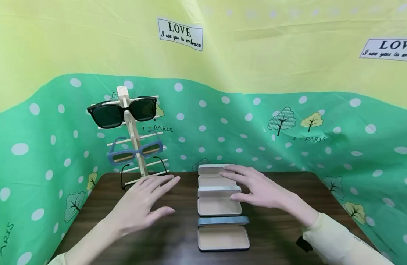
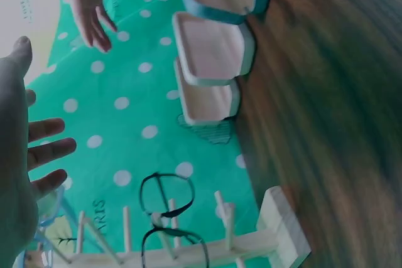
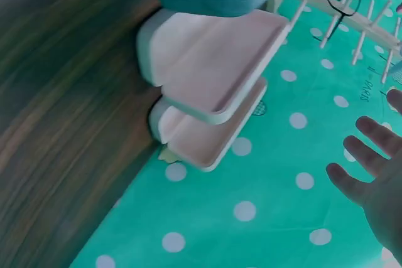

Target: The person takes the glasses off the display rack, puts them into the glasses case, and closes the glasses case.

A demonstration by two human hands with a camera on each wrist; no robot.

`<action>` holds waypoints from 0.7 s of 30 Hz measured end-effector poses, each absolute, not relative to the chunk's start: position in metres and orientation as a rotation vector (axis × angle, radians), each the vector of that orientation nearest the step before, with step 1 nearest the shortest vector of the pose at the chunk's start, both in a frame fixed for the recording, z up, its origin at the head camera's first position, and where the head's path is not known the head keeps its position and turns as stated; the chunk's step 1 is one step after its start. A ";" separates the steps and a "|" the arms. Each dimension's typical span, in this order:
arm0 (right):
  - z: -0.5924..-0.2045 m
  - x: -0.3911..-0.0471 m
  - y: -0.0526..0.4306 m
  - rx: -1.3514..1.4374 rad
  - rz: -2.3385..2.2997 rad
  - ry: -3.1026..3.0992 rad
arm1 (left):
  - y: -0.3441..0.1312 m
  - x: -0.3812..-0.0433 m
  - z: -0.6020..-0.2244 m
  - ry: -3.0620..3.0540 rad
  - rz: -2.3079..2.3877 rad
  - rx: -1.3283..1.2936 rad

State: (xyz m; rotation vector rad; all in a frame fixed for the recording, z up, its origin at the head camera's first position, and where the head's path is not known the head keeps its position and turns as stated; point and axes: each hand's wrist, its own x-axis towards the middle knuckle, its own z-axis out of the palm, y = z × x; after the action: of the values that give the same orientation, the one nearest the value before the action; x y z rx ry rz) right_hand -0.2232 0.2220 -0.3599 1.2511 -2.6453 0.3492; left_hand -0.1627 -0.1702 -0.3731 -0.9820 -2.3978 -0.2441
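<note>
My left hand (image 1: pixel 145 204) hovers palm down, fingers extended, in front of a wooden glasses stand (image 1: pixel 133 132) and holds nothing. Black sunglasses (image 1: pixel 124 110) rest at the top of the stand. Below them hang blue-framed sunglasses (image 1: pixel 135 152), and thin black-framed glasses (image 2: pixel 168 208) sit lowest, partly hidden by the left hand in the head view. Over the right side of the glasses cases my right hand (image 1: pixel 259 186) is raised with its fingers spread, gripping nothing. The three cases lie open in a column: a blue one (image 1: pixel 223 238) nearest, a pale one (image 1: pixel 220 206) in the middle, another pale one (image 1: pixel 210 180) farthest.
The dark wooden table (image 1: pixel 177 235) carries the stand at its back left and the cases near its middle. Behind it hangs a green and yellow cloth (image 1: pixel 190 110) with white dots and printed trees. A small black object (image 1: pixel 304 243) shows beneath the right sleeve.
</note>
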 end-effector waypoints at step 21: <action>-0.290 -0.266 0.157 1.172 1.226 -2.687 | -0.215 -0.157 -0.309 -2.160 -0.718 -0.636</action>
State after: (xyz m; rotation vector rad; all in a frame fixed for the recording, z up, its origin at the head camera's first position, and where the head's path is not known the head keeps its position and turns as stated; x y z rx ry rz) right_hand -0.2660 0.1571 -0.2902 1.1719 -2.6875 1.2265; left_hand -0.1574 -0.2150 -0.3094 -0.6363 -2.1599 -0.7180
